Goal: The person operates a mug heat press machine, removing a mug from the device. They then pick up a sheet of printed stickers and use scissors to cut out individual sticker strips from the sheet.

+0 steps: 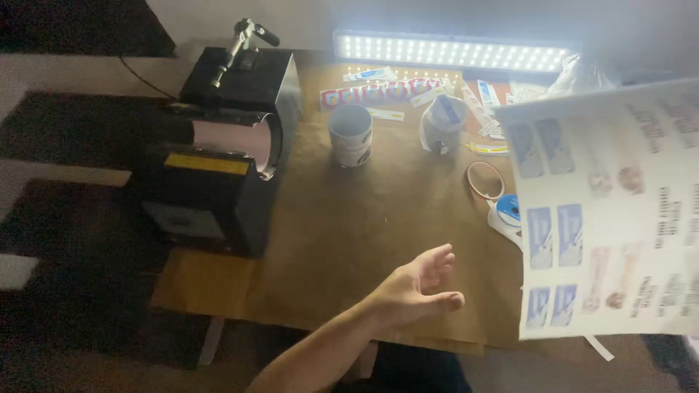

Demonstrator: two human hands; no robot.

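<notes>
Printed sheet [611, 218], one, is hanging nearest the camera, right of the mug press [218, 145]; what is gripping it cannot be told. One left hand [419, 287] is hovering spread and empty over the bench [342, 233]. Two mugs [351, 135] are standing right of the press, under one light bar [451, 52]. One tape roll [507, 211] is lying beside the sheet.

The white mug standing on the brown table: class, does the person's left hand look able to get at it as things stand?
Probably yes. The left hand hovers open and empty over the brown table, and the stretch between it and the white mug is bare. The mug press stands off to the side.
</notes>
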